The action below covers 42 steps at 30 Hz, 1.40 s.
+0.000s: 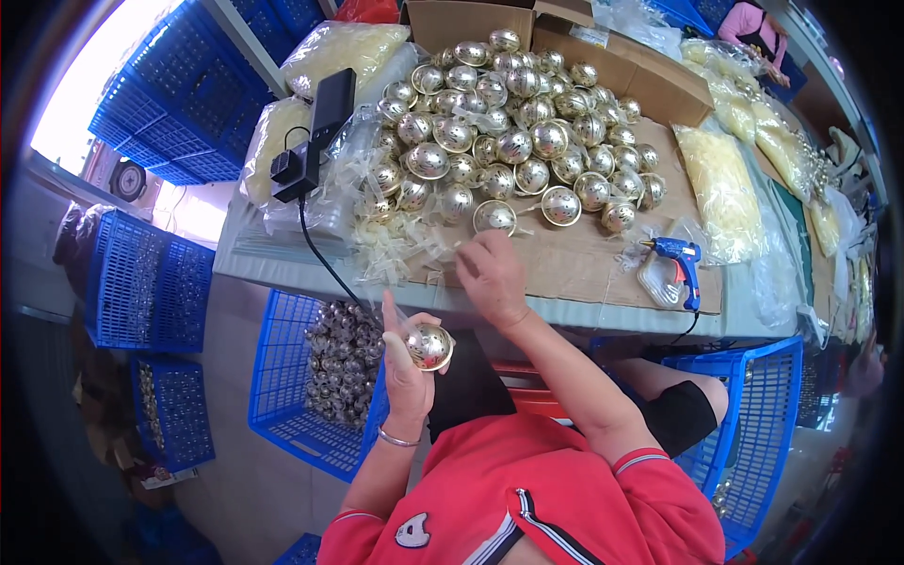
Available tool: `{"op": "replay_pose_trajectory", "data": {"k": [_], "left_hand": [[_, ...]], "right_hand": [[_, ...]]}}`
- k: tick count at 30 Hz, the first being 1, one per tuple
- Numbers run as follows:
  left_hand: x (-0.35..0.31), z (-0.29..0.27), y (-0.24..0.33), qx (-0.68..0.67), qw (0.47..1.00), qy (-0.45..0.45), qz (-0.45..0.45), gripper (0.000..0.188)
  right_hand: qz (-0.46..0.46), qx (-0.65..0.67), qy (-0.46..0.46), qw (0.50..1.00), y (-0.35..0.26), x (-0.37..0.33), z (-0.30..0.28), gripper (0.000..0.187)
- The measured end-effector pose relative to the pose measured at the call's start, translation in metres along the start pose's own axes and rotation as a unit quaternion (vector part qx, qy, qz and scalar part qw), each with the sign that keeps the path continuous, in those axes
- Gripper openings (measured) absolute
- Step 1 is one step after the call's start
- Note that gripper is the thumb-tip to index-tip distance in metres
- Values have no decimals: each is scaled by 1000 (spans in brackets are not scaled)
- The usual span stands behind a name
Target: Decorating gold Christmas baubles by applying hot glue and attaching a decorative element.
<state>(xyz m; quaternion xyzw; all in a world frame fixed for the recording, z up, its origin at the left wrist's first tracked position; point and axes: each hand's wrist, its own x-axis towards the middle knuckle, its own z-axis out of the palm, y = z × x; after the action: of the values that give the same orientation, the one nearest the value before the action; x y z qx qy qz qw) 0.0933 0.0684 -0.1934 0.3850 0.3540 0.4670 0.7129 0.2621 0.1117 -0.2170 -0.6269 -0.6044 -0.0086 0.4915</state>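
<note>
My left hand [407, 386] is closed around a shiny gold ball [429, 347] with a rim and a cut-out pattern, held in front of the table's near edge. A bit of clear film seems to show by its fingertips. Over the cardboard, my right hand [492, 280] has its fingers curled together; whatever they may pinch is hidden. Just beyond those fingertips lies another gold ball [494, 217], at the front of a large heap of similar balls [532, 113]. Loose clear plastic strips [400, 247] are scattered left of the right hand.
A blue glue gun [680, 262] stands at the table's right front. Black power adapters [298, 171] with a cord sit on the left. Bags of pale strips [720, 193] flank the heap, and a cardboard box [621, 71] stands behind. Blue baskets [268, 363] stand below the edge.
</note>
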Motion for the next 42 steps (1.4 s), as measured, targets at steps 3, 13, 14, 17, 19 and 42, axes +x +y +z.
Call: {"op": "replay_pose_trajectory", "data": {"k": [3, 13, 14, 17, 19, 42], "left_hand": [[3, 0, 2, -10, 1000, -14, 0, 78], [26, 15, -1, -18, 999, -46, -21, 84], [29, 17, 2, -1, 999, -46, -2, 85], [39, 19, 8, 65, 996, -50, 30, 90], [45, 14, 3, 173, 979, -83, 69, 93], [32, 36, -29, 115, 989, -78, 52, 57]], "right_hand": [[48, 132, 10, 990, -8, 8, -20, 14], [101, 164, -94, 977, -6, 20, -88, 10], [102, 165, -94, 976, -6, 19, -92, 10], [63, 145, -138, 978, -15, 18, -106, 8], [83, 156, -226, 958, -24, 14, -111, 7], [158, 160, -242, 944, -26, -8, -101, 8]]}}
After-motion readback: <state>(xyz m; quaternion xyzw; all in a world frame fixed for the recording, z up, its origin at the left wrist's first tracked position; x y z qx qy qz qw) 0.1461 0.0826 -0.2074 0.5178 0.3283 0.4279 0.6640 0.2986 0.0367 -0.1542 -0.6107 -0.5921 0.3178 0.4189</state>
